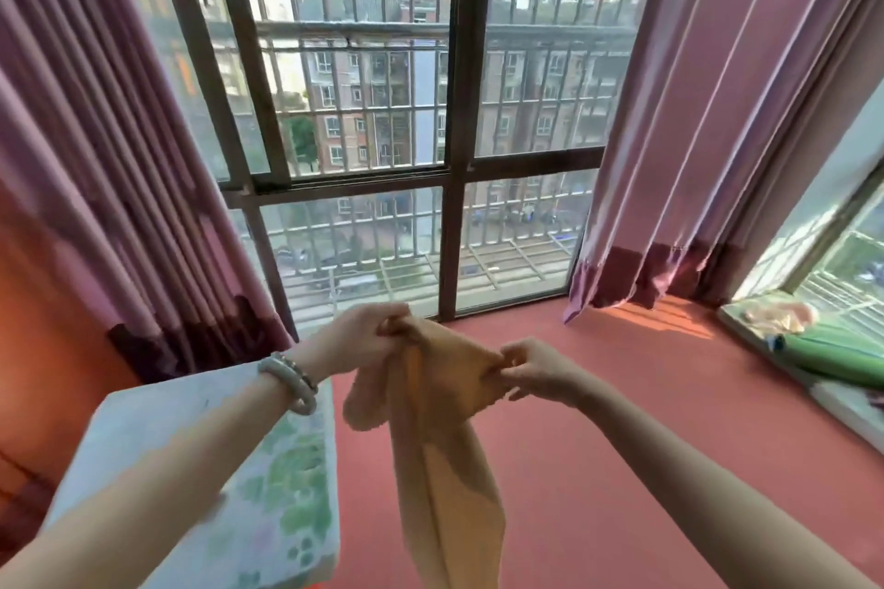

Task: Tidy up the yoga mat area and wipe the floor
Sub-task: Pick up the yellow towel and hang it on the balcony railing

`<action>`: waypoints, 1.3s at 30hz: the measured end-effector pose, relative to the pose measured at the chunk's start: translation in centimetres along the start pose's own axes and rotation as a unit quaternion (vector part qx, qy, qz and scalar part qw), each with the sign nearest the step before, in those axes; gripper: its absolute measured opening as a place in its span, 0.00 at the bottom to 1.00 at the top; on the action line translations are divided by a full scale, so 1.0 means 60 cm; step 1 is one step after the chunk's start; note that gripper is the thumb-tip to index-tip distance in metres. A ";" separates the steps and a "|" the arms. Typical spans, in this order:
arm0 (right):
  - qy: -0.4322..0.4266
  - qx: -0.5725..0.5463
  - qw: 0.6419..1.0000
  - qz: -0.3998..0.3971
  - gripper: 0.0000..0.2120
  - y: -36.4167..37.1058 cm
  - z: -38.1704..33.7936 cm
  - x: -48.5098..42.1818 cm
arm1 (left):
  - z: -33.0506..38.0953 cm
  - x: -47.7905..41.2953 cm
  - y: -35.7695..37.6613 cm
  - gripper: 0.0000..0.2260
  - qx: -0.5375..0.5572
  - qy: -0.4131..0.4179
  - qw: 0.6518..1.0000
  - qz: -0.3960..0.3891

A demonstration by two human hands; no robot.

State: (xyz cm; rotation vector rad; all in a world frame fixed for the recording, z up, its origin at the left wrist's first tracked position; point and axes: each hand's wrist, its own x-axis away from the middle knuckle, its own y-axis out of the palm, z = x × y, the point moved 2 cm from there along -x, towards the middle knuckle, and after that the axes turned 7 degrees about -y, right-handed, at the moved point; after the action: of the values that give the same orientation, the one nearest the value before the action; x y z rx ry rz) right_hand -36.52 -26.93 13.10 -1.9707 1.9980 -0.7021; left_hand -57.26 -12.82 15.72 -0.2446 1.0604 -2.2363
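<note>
We held a tan cloth point(445, 421) up in the air with both hands, above the red floor point(646, 421) and in front of the barred window point(454, 110). Our left hand point(363, 335), with a pale bracelet point(289, 380) on its wrist, had its fingers curled and pinched on one top corner of the cloth. Our right hand point(535, 368) pinched the other top corner between thumb and fingertips, lower than the left. The cloth stretched between the two hands, and the rest hung down in a long fold that touched nothing we could see.

A rolled green yoga mat point(832, 361) lay on the window sill point(851, 411) at the right edge of the floor, with a crumpled peach cloth point(775, 318) just beyond it on the same sill. A flat white pad with green leaf prints point(268, 493) stood under our left forearm, at the floor's left edge. Pink curtains hung at the left point(119, 206) and right point(693, 134) of the window, down to the floor.
</note>
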 end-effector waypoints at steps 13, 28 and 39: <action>-0.091 -0.032 0.980 0.173 0.18 -0.207 -0.045 -0.363 | -0.239 -0.308 -0.159 0.09 -0.069 -0.151 0.973 -0.159; -0.157 -0.060 0.973 0.160 0.13 -0.497 -0.008 -0.827 | -0.417 -0.658 -0.303 0.13 -0.043 -0.235 0.965 0.108; -0.233 0.087 0.955 0.164 0.07 -0.625 -0.055 -1.136 | -0.483 -0.888 -0.429 0.14 -0.083 -0.295 0.870 0.386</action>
State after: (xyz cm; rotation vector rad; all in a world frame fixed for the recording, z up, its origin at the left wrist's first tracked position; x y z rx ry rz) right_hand -1.88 41.96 24.01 -1.4794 1.8292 -0.2872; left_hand -40.20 50.57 21.32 -0.4480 0.8022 -1.2281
